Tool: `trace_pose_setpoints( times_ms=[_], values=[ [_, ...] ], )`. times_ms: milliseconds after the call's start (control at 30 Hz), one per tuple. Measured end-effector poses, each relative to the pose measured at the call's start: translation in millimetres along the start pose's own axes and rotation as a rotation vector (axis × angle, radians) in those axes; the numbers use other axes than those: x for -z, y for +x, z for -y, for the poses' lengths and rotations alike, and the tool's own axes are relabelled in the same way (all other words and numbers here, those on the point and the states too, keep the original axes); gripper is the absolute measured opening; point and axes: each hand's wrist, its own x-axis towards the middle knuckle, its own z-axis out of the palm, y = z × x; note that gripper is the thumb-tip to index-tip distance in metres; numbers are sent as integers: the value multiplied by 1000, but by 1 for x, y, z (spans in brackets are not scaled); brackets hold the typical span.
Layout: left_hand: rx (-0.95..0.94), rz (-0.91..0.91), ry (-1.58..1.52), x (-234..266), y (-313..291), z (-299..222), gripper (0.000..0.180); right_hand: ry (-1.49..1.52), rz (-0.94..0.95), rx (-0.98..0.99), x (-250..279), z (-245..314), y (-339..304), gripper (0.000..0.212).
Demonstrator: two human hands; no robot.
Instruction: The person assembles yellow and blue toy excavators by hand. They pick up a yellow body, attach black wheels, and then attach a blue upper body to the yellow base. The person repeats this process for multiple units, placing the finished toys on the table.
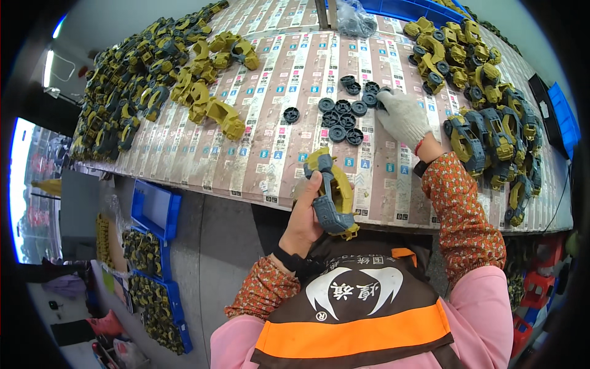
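Note:
My bare left hand (305, 209) grips a toy car body (335, 194) of yellow and blue-grey plastic, tilted, just off the table's near edge. My right hand (402, 117), in a white knitted glove, reaches over the table with its fingers curled on a dark toy wheel (382, 97), partly hidden by the glove. Left of those fingers lies a loose cluster of round dark wheels (332, 118), most of them flat. One single wheel (291, 115) sits apart on the left.
Yellow car shells (224, 120) lie left of the wheels, beside a large heap of toy cars (135, 80). More car bodies (485, 135) are piled on the right. A clear plastic bag (356, 21) and blue tray (412, 9) stand at the back. Filled blue crates (166, 258) are at lower left.

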Motion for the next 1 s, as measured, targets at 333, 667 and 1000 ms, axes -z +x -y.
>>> trace_pose_setpoints(
  times_ms=[333,667,1000],
  values=[
    [11,23,-11,9,-2,3,67,526,271,-151,31,43,-45,38],
    [-55,-2,157,-13,-13,6,56,1400,233,-383,21,93,-115,44],
    [-112,34,336,-25,-17,8,59,1361,194,-432,16,99,-125,41]
  ],
)
